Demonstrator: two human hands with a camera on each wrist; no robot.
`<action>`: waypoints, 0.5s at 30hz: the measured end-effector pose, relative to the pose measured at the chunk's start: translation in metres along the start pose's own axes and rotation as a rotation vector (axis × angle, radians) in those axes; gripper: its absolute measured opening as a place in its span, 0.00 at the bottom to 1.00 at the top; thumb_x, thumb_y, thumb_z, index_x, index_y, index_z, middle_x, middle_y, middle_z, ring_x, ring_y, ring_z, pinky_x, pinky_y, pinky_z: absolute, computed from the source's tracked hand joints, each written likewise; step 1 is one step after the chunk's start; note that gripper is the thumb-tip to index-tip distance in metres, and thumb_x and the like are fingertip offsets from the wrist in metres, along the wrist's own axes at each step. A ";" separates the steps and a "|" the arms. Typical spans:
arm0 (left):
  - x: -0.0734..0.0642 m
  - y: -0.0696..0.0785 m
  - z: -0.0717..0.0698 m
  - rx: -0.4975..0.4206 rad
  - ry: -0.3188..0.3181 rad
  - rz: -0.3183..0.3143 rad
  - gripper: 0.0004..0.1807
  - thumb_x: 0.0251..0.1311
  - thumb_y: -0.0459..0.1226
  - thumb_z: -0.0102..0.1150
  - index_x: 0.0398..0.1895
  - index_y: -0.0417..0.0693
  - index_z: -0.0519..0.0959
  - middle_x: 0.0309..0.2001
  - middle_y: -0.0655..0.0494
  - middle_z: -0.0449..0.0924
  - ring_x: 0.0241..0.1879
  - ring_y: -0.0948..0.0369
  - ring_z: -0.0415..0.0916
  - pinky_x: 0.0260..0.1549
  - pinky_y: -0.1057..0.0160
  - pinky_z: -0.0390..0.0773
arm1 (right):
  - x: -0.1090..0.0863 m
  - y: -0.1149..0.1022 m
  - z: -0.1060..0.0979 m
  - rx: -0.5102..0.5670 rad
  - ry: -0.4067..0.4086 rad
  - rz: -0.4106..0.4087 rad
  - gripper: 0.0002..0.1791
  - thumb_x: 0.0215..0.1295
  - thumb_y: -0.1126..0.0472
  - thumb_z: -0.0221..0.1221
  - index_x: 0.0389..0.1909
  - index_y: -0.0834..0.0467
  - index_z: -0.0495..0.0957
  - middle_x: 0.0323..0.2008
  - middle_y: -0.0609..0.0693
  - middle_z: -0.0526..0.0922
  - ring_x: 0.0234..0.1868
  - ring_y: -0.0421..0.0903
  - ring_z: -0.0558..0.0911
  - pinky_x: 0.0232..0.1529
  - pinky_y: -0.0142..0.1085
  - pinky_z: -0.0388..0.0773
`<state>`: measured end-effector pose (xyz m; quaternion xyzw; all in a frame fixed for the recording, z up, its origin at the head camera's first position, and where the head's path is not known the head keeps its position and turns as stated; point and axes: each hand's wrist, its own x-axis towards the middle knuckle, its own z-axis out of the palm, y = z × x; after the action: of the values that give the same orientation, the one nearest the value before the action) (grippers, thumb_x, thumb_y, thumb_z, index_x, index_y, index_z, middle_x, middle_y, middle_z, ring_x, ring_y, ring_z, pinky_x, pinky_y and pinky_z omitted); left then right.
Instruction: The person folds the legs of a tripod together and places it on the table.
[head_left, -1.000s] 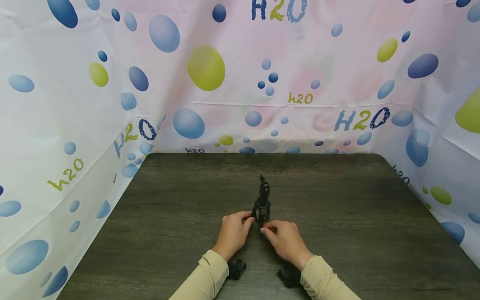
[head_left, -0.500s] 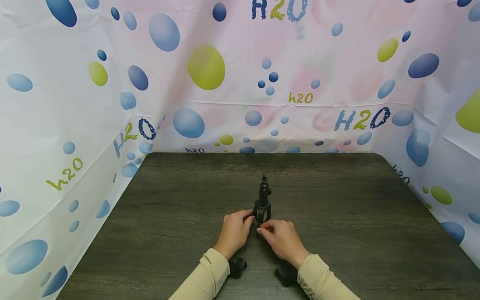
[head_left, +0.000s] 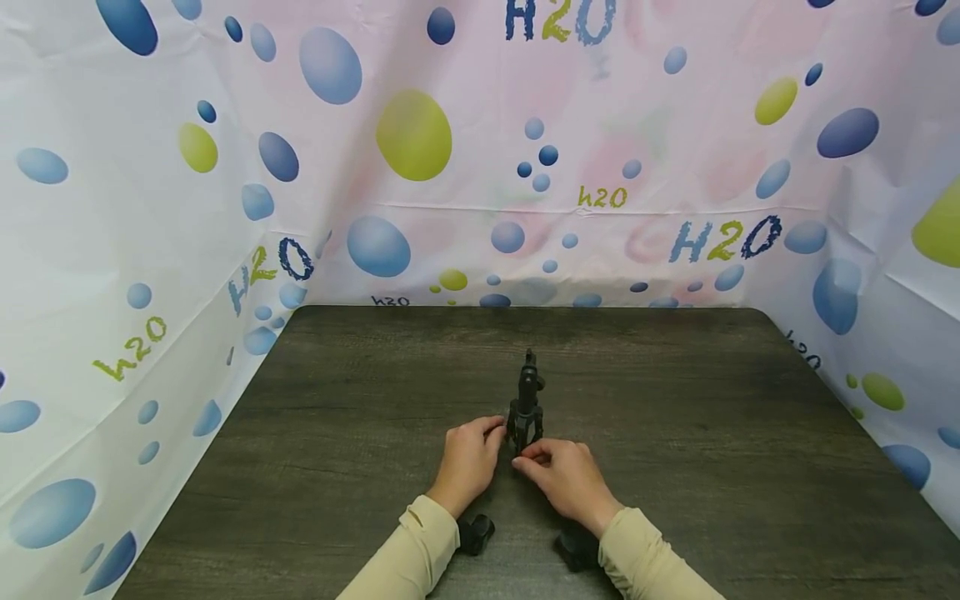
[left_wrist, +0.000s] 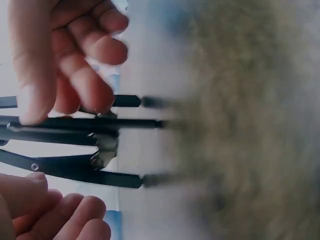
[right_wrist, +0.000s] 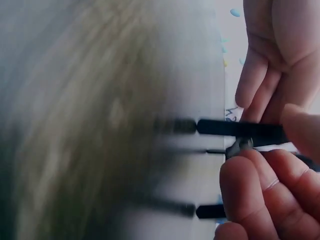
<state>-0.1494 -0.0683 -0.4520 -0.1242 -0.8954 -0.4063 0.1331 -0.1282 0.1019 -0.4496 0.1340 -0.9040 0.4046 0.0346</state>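
A small black tripod (head_left: 528, 392) stands upright on the dark wooden table, its legs partly spread. My right hand (head_left: 567, 479) pinches a near leg low down between thumb and forefinger. In the left wrist view, that hand's thumb (left_wrist: 32, 95) lies across the leg, its other fingers curled behind. My left hand (head_left: 467, 462) is at the tripod's left leg, thumb tip right at the leg's edge and the other fingers loosely bent beside it. Metal hinge braces (left_wrist: 106, 147) show between the legs. In the right wrist view, fingertips hide part of one leg (right_wrist: 210, 212).
The dark wood-grain table (head_left: 337, 400) reaches to a white curtain (head_left: 480, 125) patterned with blue and green dots, at the back and both sides. Black wrist cameras (head_left: 476, 535) hang below the sleeves, close over the table.
The tripod has turned slightly, its top shifting a little right and a side knob coming into view. My right fingertips have moved slightly left. The left fingertips have shifted slightly at the left leg.
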 end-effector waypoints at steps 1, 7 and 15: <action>0.001 0.001 -0.001 -0.011 0.014 0.001 0.10 0.69 0.32 0.60 0.47 0.35 0.85 0.42 0.45 0.87 0.42 0.53 0.85 0.39 0.55 0.84 | -0.001 0.001 -0.002 0.004 -0.001 0.009 0.08 0.65 0.53 0.68 0.33 0.54 0.86 0.28 0.42 0.85 0.28 0.36 0.82 0.28 0.33 0.79; 0.008 0.012 -0.018 -0.061 0.080 0.020 0.10 0.68 0.31 0.61 0.47 0.35 0.85 0.41 0.46 0.87 0.38 0.56 0.86 0.35 0.61 0.84 | -0.002 0.008 -0.015 -0.018 0.059 0.048 0.08 0.63 0.53 0.69 0.28 0.52 0.84 0.24 0.39 0.82 0.24 0.34 0.79 0.28 0.34 0.77; 0.013 0.036 -0.039 -0.131 0.102 0.064 0.15 0.71 0.38 0.60 0.51 0.35 0.84 0.43 0.48 0.87 0.41 0.58 0.86 0.38 0.63 0.83 | 0.002 0.015 -0.020 -0.038 0.112 0.075 0.06 0.63 0.57 0.69 0.33 0.54 0.84 0.28 0.41 0.84 0.28 0.37 0.82 0.33 0.39 0.79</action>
<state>-0.1444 -0.0736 -0.3983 -0.1403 -0.8545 -0.4654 0.1829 -0.1348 0.1264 -0.4466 0.0765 -0.9125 0.3952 0.0722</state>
